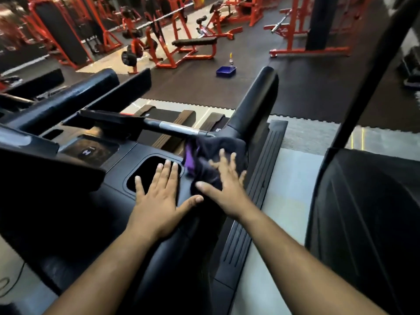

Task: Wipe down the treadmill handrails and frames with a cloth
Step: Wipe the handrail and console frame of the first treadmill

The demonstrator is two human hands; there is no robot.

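Right hand (225, 189) was flat on the dark purple-edged cloth (209, 160), fingers (229, 159) spread and released, cloth bunched at the base of the treadmill handrail (252, 105) running up and away from them, left hand (159, 194) splayed flat beside, farther off.

The right hand (223, 178) is blurred, so its fingers have no sharp outline, and it covers the lower part of the dark cloth (213, 153). The cloth hides the place where the grey bar (177, 128) joins the handrail (254, 103). In the middle, the left hand's (159, 194) fingertips cover the near rim of the console recess (147, 171), whose inside is too dark to read. Both forearms are cut off by the bottom edge. At upper left the orange machines (68, 30) are smeared. The small bottle (231, 59) behind the blue tray (225, 71) is too small to identify.
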